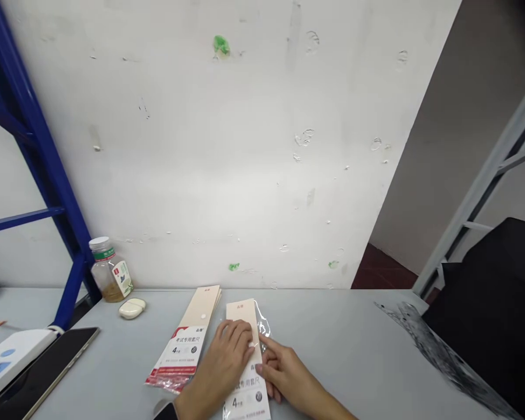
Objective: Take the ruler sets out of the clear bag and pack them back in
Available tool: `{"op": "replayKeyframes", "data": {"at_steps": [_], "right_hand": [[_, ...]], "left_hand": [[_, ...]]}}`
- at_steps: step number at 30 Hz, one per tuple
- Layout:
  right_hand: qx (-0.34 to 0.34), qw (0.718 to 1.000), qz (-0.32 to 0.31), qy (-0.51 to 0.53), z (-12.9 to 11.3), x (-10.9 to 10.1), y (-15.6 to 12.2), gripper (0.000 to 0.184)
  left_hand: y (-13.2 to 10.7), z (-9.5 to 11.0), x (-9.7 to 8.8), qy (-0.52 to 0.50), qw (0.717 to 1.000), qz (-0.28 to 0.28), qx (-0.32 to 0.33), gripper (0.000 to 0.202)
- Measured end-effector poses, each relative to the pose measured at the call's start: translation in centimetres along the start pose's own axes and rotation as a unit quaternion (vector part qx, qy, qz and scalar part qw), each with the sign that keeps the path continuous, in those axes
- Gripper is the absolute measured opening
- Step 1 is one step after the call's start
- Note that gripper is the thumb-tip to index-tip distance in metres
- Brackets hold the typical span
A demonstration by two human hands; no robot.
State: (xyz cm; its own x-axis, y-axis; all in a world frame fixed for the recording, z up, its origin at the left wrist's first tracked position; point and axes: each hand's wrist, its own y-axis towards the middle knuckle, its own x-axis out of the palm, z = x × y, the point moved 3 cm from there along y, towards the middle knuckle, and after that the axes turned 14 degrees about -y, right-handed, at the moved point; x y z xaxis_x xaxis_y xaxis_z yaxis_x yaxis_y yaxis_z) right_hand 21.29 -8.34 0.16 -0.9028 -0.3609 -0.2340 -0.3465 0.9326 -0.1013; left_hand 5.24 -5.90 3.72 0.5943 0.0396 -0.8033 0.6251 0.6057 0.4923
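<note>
A cream-and-white ruler set packet (245,389) in a clear plastic sleeve lies on the grey table under both hands. My left hand (223,364) rests across its left side, fingers bent and together on the middle of the card. At the right edge of the same packet, my right hand (289,373) grips between thumb and fingers, with the forefinger along the sleeve. To the left lies a small stack of similar ruler set packets (186,341), with red bands and clear plastic at the near end. The middle of the held packet is partly hidden by my hands.
A clear jar (109,274) with a white lid and a cream oval case (132,308) sit at the back left. A dark phone (48,373) leans by a white box (13,356). A blue frame (39,128) stands left; a black object (490,315) is at right.
</note>
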Motion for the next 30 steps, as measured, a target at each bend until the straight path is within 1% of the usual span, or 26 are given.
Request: {"op": "replayKeyframes", "data": {"at_steps": [2,4,5,6,7,9,10,11,12,14,15,16,17,19,22,24,25,27,30], "right_hand": [[-0.005,0.999,0.037,0.021,0.0,-0.4,0.2,0.066],[-0.021,0.997,0.063,0.041,-0.3,-0.7,0.3,0.065],[-0.031,0.996,0.069,0.049,-0.4,-0.8,0.4,0.064],[-0.04,0.995,0.069,0.056,-0.6,-0.8,0.4,0.063],[-0.048,0.995,0.063,0.061,-0.7,-0.8,0.3,0.063],[-0.057,0.995,0.048,0.068,-0.7,-0.6,0.3,0.065],[-0.059,0.995,0.044,0.066,-0.7,-0.6,0.3,0.066],[-0.059,0.995,0.043,0.061,-0.7,-0.7,0.2,0.067],[-0.059,0.996,0.047,0.054,-0.7,-0.9,0.2,0.065],[-0.055,0.996,0.064,0.034,-0.7,-1.6,0.1,0.057],[-0.052,0.996,0.073,0.024,-0.7,-1.9,0.1,0.051],[-0.047,0.995,0.081,0.017,-0.7,-2.3,0.1,0.045],[-0.042,0.995,0.087,0.014,-0.6,-2.6,0.1,0.04],[-0.034,0.995,0.091,0.012,-0.3,-2.9,0.3,0.034],[-0.033,0.996,0.085,0.018,0.2,-2.9,0.7,0.034],[-0.03,0.996,0.076,0.027,0.3,-2.7,0.7,0.037],[-0.027,0.997,0.07,0.034,0.2,-2.7,0.7,0.038],[-0.018,0.997,0.057,0.045,0.0,-2.8,0.5,0.039],[-0.014,0.997,0.06,0.045,-0.2,-3.2,0.3,0.039]], "left_hand": [[0.0,-0.3,-0.8,-0.031,0.997,0.058,-0.032,0.013],[-0.2,-0.8,-1.6,-0.085,0.984,0.121,-0.095,0.014],[-0.3,-1.1,-1.7,-0.129,0.972,0.143,-0.133,0.016],[-0.3,-1.5,-1.8,-0.187,0.954,0.155,-0.174,0.018],[-0.4,-1.8,-1.7,-0.257,0.93,0.152,-0.213,0.021],[-0.3,-2.5,-1.3,-0.394,0.869,0.122,-0.274,0.028],[-0.3,-2.8,-1.3,-0.438,0.842,0.113,-0.294,0.031],[-0.2,-3.3,-1.5,-0.458,0.826,0.115,-0.309,0.032],[-0.2,-3.9,-2.0,-0.455,0.82,0.13,-0.321,0.033],[-0.3,-5.5,-3.5,-0.407,0.828,0.178,-0.343,0.033],[-0.5,-6.5,-4.2,-0.389,0.829,0.186,-0.355,0.034],[-0.6,-7.6,-4.8,-0.375,0.833,0.182,-0.365,0.035],[-0.9,-8.6,-5.4,-0.341,0.844,0.177,-0.374,0.037],[-1.6,-10.5,-6.5,-0.218,0.881,0.146,-0.394,0.041],[-2.5,-12.4,-7.3,-0.125,0.884,0.144,-0.426,0.047],[-2.8,-12.8,-7.4,-0.085,0.885,0.12,-0.442,0.047],[-2.8,-12.7,-7.3,-0.083,0.886,0.101,-0.445,0.046],[-2.5,-12.2,-6.9,-0.12,0.888,0.071,-0.439,0.042],[-1.9,-10.5,-5.9,-0.19,0.882,0.044,-0.428,0.042]]}}
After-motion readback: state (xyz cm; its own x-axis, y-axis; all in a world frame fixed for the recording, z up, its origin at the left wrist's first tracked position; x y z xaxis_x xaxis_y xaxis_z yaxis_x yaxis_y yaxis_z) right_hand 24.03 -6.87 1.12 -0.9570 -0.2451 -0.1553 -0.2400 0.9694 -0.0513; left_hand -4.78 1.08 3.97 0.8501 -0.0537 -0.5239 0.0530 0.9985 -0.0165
